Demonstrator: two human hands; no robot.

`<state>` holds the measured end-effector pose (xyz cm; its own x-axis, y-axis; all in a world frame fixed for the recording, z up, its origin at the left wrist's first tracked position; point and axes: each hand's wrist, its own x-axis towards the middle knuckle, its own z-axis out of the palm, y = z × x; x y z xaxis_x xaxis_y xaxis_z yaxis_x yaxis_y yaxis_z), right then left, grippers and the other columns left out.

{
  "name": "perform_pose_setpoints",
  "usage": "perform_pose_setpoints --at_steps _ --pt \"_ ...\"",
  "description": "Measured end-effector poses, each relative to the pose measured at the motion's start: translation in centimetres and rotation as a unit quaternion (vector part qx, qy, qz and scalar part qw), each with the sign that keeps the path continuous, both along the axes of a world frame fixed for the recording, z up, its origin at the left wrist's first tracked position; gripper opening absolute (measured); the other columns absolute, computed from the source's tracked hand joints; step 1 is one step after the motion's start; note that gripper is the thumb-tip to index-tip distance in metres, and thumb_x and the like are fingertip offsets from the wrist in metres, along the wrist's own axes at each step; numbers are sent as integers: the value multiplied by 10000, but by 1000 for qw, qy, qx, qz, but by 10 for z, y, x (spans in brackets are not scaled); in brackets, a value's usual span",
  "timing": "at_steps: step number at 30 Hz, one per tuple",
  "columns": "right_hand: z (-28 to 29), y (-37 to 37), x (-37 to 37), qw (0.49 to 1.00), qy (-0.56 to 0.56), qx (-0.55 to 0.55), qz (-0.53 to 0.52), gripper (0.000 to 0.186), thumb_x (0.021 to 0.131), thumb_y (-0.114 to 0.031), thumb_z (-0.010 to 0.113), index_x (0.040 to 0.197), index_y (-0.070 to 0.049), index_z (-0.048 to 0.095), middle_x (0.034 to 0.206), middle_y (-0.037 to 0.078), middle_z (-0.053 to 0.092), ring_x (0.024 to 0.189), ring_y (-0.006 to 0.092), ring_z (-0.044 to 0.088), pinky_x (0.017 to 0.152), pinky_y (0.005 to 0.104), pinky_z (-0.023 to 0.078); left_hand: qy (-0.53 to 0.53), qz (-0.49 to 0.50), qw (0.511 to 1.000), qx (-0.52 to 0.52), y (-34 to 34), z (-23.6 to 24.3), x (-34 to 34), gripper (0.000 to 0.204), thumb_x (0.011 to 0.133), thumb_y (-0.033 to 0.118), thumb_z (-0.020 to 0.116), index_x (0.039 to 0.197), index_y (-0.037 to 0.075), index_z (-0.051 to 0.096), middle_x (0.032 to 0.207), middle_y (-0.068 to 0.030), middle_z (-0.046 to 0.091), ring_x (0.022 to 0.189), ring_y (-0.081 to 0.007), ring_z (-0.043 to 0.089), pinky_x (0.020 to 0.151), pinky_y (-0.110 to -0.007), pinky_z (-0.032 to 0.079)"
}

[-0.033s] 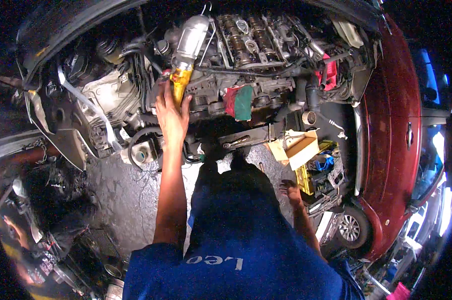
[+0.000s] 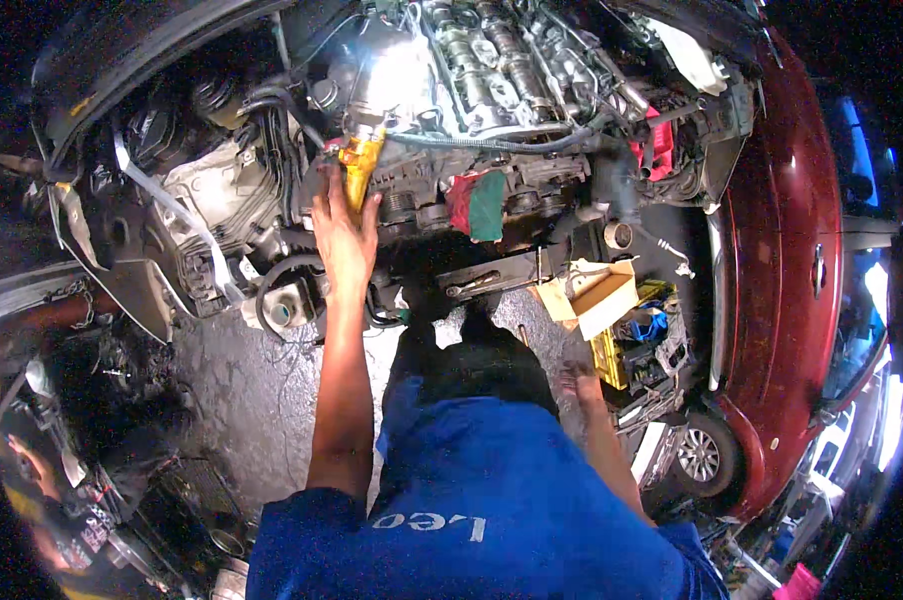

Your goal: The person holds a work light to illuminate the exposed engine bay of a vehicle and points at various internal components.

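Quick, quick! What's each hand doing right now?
Left hand: closed around the handle of the lit yellow-handled work lamp.
Right hand: blurred, so open or closed cannot be told.

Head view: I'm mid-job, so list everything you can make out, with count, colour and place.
Engine: 1, grey, upper centre
Work lamp: 1, yellow-handled, lit, at the engine's left
Cloth: 1, red and green, engine's front
Unidentified item: 1, pink, engine's right end
Metal bar: 1, grey, below the engine
Cardboard box: 1, tan, right of centre
Container: 1, yellow, beside the box
Car: 1, dark red, right side
Shirt: 1, blue, bottom centre
Left hand: 1, bare, gripping the lamp
Right hand: 1, bare, blurred, near the container
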<state>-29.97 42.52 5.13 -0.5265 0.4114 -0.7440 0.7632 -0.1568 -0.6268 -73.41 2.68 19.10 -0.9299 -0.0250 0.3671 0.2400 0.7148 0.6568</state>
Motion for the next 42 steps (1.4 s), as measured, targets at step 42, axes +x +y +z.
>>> perform_pose_setpoints --at_steps 42 --pt "-14 -28 61 976 155 -122 -92 465 940 -464 627 1208 -83 628 1023 74 701 831 171 674 734 322 532 -25 -55 993 -106 30 58 -63 762 756 523 785 1256 4 537 1170 -195 620 1081 -369 617 861 -473 534"
